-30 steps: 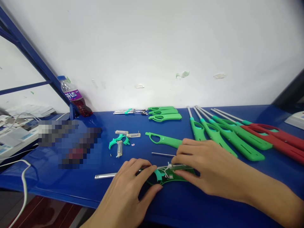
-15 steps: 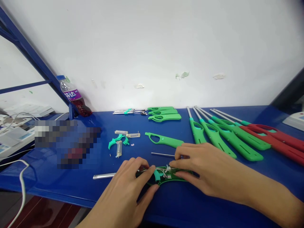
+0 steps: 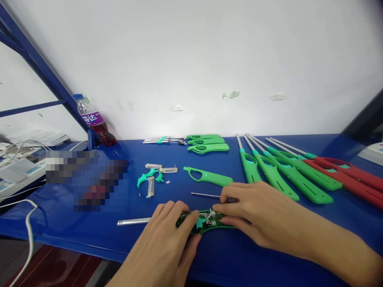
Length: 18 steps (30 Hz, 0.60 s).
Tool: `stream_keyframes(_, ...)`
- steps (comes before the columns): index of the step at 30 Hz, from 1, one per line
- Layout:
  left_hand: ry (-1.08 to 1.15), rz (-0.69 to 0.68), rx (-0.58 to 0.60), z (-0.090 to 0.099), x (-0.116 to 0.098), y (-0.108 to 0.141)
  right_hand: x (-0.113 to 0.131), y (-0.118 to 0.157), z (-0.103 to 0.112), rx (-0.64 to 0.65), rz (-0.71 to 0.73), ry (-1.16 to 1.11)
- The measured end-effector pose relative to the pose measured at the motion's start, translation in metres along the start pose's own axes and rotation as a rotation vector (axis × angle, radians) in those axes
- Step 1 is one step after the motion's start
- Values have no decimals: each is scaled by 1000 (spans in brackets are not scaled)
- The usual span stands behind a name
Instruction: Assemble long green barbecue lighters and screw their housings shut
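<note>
An opened green gas lighter (image 3: 206,229) lies on the blue table, its metal tube (image 3: 133,221) pointing left. Inside the half shell I see a teal trigger piece (image 3: 200,221), pale wires and a clear part at the right fingertips. My left hand (image 3: 167,227) is closed around the trigger end, thumb at the near edge. My right hand (image 3: 254,215) pinches the handle end, its fingertips at the clear part; the rest there is hidden. A thin screwdriver shaft (image 3: 205,195) reaches out from behind my right fingers; I cannot tell whether they hold it.
Beyond my hands lies a loose green shell half (image 3: 209,177), with more green shells (image 3: 208,148) and metal tubes (image 3: 163,140) by the wall. Clear tanks (image 3: 151,186) and teal triggers (image 3: 145,176) lie left. Whole lighters (image 3: 278,175) fan out right. A drink bottle (image 3: 95,121) leans back left.
My left hand has shifted slightly right along the lighter, showing more of its tube. The right fingertips have barely moved at the clear part. The view has shifted a little.
</note>
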<state>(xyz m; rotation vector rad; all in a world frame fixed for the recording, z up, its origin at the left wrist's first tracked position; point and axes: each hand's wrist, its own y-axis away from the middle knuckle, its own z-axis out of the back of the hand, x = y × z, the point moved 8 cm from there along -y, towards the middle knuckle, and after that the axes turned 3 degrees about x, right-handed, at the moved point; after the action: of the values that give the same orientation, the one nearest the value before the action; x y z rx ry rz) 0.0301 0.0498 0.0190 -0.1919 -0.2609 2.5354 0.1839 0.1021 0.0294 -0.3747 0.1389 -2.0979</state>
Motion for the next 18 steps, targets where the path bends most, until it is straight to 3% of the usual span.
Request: stream_keyframes(18,81,-7,12,-4,7,1,8,-3,-1,-31,56,118)
